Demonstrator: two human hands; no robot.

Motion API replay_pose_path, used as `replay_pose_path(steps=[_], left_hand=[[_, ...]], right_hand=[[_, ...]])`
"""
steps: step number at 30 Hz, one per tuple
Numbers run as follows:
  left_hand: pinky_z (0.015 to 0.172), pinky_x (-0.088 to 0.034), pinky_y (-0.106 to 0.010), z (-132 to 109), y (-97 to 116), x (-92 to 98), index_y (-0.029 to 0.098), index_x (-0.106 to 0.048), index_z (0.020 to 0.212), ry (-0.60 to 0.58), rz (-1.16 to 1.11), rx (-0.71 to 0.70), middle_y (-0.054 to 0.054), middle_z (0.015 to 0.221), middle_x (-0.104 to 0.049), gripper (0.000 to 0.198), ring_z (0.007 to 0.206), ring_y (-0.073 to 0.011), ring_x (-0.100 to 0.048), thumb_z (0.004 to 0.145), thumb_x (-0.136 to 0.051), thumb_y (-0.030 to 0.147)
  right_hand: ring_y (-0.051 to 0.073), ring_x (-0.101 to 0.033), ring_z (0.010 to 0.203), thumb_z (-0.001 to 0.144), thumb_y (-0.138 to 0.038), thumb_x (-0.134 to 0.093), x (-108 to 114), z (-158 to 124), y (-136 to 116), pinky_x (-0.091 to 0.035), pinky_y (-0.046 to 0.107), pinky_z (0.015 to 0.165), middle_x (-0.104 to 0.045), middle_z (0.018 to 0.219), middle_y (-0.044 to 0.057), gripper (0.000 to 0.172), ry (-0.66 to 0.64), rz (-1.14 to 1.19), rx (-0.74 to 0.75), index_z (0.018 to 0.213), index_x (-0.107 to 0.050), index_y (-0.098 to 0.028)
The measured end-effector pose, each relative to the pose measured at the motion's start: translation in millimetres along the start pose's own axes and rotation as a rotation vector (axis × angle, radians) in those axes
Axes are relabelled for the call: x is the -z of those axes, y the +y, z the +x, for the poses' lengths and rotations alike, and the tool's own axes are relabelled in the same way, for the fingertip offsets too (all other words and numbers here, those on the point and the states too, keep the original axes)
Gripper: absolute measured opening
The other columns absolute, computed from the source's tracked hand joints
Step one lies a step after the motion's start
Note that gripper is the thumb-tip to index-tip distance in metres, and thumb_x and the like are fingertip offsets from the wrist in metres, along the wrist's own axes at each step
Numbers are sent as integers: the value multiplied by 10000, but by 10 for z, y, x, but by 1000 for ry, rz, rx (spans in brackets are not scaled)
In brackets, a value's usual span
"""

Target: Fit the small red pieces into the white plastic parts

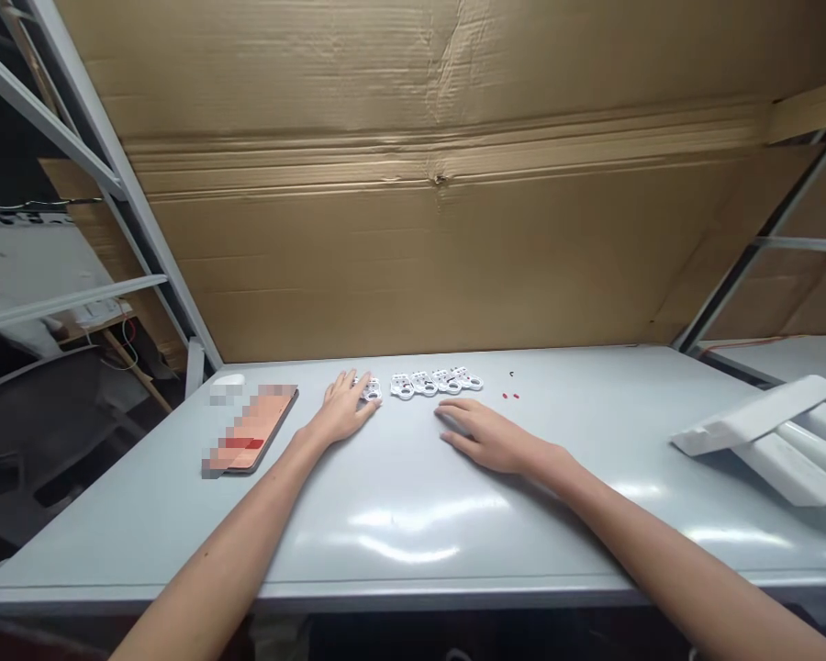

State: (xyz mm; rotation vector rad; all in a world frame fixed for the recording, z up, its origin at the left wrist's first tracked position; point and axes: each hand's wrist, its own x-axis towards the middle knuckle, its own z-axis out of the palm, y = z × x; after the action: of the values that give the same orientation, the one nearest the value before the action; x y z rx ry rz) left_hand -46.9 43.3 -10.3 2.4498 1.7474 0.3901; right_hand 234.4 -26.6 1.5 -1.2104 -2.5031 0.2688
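My left hand [348, 408] lies flat on the grey table [385, 523], its fingertips over a small white plastic part [372, 391]. That part sits at the left end of a short row. The other white parts [435, 382] stand in a tight line to its right, each with round holes. My right hand [485, 436] rests palm down just in front of this line, with its fingertips close to the parts. Neither hand grips anything. Several tiny red pieces [510, 396] lie on the table to the right of the row.
A phone with a blurred screen [251, 430] and a small white object [227, 380] lie at the table's left. White moulded packing pieces [764, 441] sit at the right. A large cardboard sheet [440, 229] stands behind the table, between metal shelf uprights [103, 165].
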Motion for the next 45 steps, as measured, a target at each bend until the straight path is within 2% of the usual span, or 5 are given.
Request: replay_pose_path(steps=[9, 15, 22, 29, 45], left_hand=[[1200, -93, -540, -184, 450, 82, 220, -356, 1502, -113, 19, -339, -89, 1587, -282, 639, 1493, -302, -144, 969, -403, 568], [1177, -192, -553, -297, 511, 110, 230, -497, 1405, -64, 19, -418, -96, 1489, -464, 500, 1433, -330, -312, 969, -477, 475], [1022, -432, -401, -428, 726, 182, 231, -638, 1202, -11, -23, -611, -77, 1245, -655, 308, 1177, -263, -579, 970, -511, 389], [996, -460, -397, -318, 650, 49, 185, -594, 1218, 161, -131, -471, -115, 1306, -596, 331, 1179, -272, -568, 945, -537, 365], [922, -478, -381, -312, 692, 32, 250, -633, 1165, -29, -257, -496, -77, 1203, -643, 389, 1110, -279, -583, 900, -599, 532]], right_hand=[[285, -570, 1165, 966, -401, -454, 21, -4, 38, -479, 432, 965, -624, 1275, 112, 356, 3, 76, 8, 1236, -615, -235], [275, -585, 1147, 965, -372, -471, 19, 0, 67, -490, 419, 953, -641, 1250, 102, 321, 23, 71, 42, 1220, -621, -246], [263, -613, 1069, 967, -301, -469, -24, 23, 119, -494, 442, 930, -660, 1193, 119, 305, 103, 102, 32, 1228, -602, -217], [248, -597, 1099, 966, -254, -469, -129, 87, 91, -487, 432, 947, -644, 1206, 117, 287, 168, 162, 113, 1220, -593, -204], [235, -637, 949, 945, -217, -494, -151, 102, 9, -534, 387, 793, -660, 1114, 113, 235, 234, 99, 134, 1001, -722, -221]])
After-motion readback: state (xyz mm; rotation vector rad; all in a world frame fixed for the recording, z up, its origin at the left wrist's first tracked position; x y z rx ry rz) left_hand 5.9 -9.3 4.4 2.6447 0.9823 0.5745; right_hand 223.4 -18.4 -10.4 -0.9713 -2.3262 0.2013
